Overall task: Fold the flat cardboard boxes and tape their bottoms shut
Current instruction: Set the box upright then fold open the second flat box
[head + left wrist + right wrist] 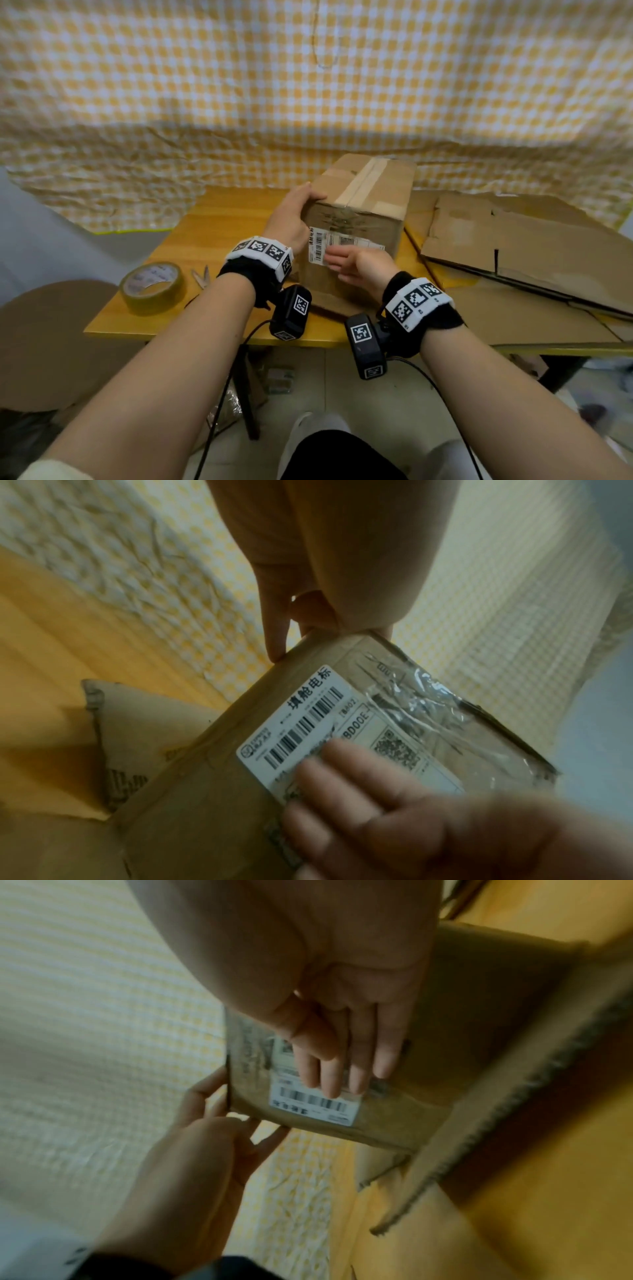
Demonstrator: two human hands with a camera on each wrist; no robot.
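A folded cardboard box (363, 192) stands on the wooden table (212, 219), with a brown taped seam (359, 185) running across its top. My left hand (294, 209) grips the box's top left corner, thumb on the upper edge. My right hand (356, 263) lies with straight fingers flat on the near face, over a white shipping label (346, 241). In the left wrist view the left hand's fingers (277, 631) hold the corner of the box (205, 791). In the right wrist view the right hand's fingertips (329, 1085) press on the barcode label (315, 1104).
A roll of clear packing tape (152, 286) and small scissors (200, 275) lie on the table's left part. Flat cardboard boxes (513, 246) are stacked at the right. A yellow checked cloth (308, 85) hangs behind. More cardboard (51, 335) sits at the lower left.
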